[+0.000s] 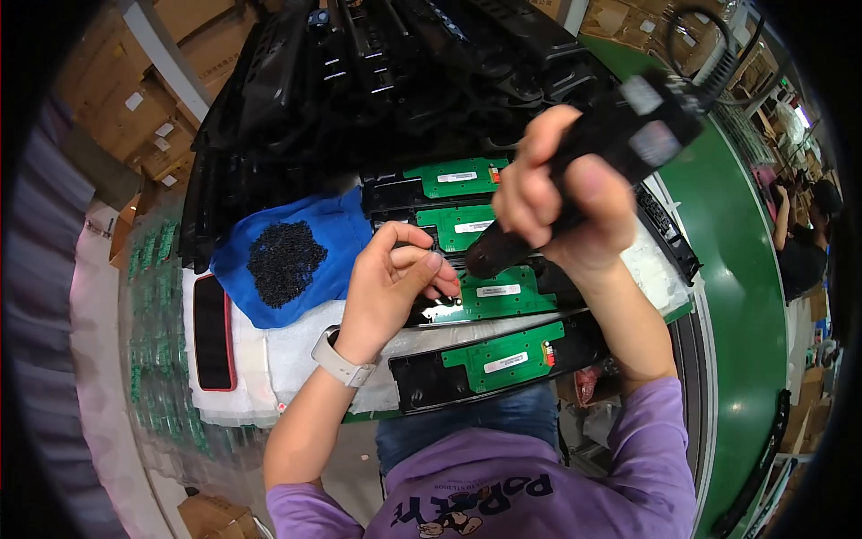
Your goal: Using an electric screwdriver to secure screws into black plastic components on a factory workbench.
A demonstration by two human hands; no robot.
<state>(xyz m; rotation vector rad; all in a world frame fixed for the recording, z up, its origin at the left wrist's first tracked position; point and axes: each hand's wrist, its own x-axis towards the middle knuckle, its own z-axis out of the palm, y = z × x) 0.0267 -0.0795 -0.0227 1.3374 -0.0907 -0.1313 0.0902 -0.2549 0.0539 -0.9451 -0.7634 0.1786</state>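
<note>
Black plastic housings (395, 81) stacked at the far side of the bench (296, 359), then four black panels each carrying a green circuit board (498, 296), lying in a row on white foam. Blue cloth (314, 242) to their left holds a heap of small black screws (285, 260). Right hand (561, 207), grip closed around a black power screwdriver (593, 171), tip down on the third board; left hand (395, 278), fingers pinched, touches that panel just beside the tip.
</note>
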